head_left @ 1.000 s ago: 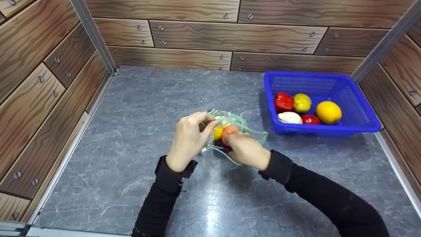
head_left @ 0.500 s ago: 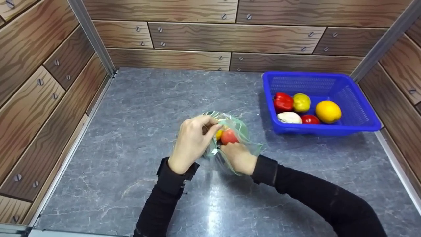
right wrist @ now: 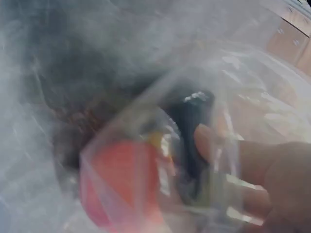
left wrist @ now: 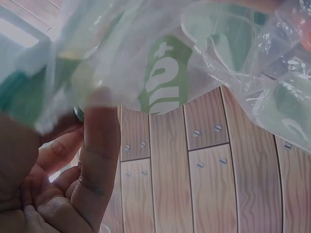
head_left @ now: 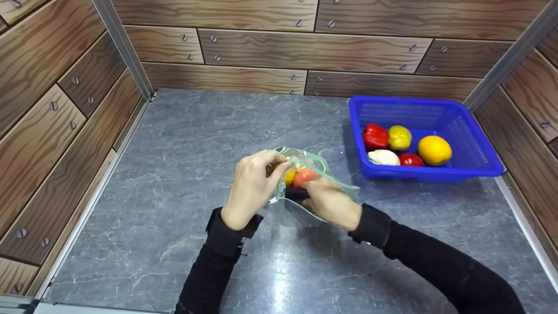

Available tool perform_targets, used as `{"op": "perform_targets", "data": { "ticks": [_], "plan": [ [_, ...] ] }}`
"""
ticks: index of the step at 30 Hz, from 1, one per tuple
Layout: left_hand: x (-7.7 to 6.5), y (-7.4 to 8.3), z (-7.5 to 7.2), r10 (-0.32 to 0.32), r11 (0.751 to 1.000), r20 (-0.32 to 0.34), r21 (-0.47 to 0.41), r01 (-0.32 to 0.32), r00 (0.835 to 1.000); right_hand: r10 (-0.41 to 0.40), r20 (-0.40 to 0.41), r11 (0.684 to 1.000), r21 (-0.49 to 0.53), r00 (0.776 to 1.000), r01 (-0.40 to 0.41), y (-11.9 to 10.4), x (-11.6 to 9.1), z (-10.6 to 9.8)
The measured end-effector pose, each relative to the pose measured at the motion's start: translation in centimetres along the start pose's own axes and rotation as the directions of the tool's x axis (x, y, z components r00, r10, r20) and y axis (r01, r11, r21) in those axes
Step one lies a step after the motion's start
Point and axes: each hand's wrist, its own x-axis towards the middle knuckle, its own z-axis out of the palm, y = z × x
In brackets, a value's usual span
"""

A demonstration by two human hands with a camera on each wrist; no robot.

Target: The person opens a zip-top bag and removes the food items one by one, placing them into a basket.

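Observation:
A clear zip bag (head_left: pixel 351 192) with green trim lies in the middle of the table, its mouth spread toward the person. My left hand (head_left: pixel 253 185) pinches the bag's upper left edge between thumb and forefinger. My right hand (head_left: pixel 333 201) reaches into the mouth. Inside are a round pinkish-red fruit (head_left: pixel 305 176), a yellow item (head_left: pixel 290 177) and a dark, glossy eggplant (right wrist: pixel 189 141). In the blurred right wrist view, the right thumb lies against the eggplant with fingers on its other side, beside the red fruit. Green print (left wrist: pixel 167 75) shows on the plastic in the left wrist view.
To the right stands a blue basket (head_left: pixel 475 144). It holds a red bell pepper (head_left: pixel 375 136), a yellow-green fruit (head_left: pixel 399 138), an orange (head_left: pixel 434 150), a tomato (head_left: pixel 411 160) and a white item (head_left: pixel 383 157). Wood-patterned walls (head_left: pixel 305 48) enclose the grey table (head_left: pixel 196 131).
Half a second ago my right hand sat lower and farther left in the bag. It has shifted up and right, stretching the bag's right corner outward. The left hand stays nearly in place.

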Motion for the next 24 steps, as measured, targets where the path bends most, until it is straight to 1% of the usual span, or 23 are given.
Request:
{"op": "perform_targets", "data": {
  "ticks": [2, 4, 9, 11, 14, 19, 22, 24],
  "plan": [
    [0.0, 0.0, -0.1, 0.001, 1.000, 0.001, -0.002, -0.001, 1.000, -0.065, -0.035, 0.998, -0.027, 0.997, 0.064, 0.0, -0.2, -0.8],
    [0.0, 0.1, -0.1, 0.000, 1.000, 0.003, 0.000, 0.000, 1.000, -0.096, -0.059, 0.995, -0.026, 0.994, 0.094, -0.1, -0.3, -1.6],
    [0.0, 0.1, -0.2, -0.006, 1.000, 0.000, 0.004, 0.006, 1.000, -0.062, -0.101, 0.998, 0.025, 0.993, 0.065, -0.6, -0.3, -3.2],
    [0.0, 0.1, -0.2, -0.008, 1.000, -0.001, 0.002, 0.008, 1.000, -0.073, -0.125, 0.997, -0.006, 0.989, 0.073, -0.6, -0.4, -3.5],
    [0.0, 0.1, -0.2, -0.009, 1.000, -0.004, 0.003, 0.009, 1.000, -0.095, -0.131, 0.995, -0.049, 0.987, 0.089, -0.7, -0.5, -4.2],
    [0.0, 0.0, -0.3, -0.009, 1.000, -0.010, 0.013, 0.009, 1.000, -0.103, -0.129, 0.994, -0.046, 0.986, 0.098, -0.8, -1.1, -6.0],
    [0.0, 0.0, -0.3, -0.009, 1.000, -0.011, 0.010, 0.009, 1.000, -0.120, -0.155, 0.992, -0.049, 0.981, 0.114, -0.9, -1.5, -7.2],
    [0.0, 0.0, -0.4, -0.010, 1.000, -0.011, 0.008, 0.010, 1.000, -0.146, -0.180, 0.989, -0.058, 0.973, 0.138, -1.0, -1.9, -8.0]
  ]
}}
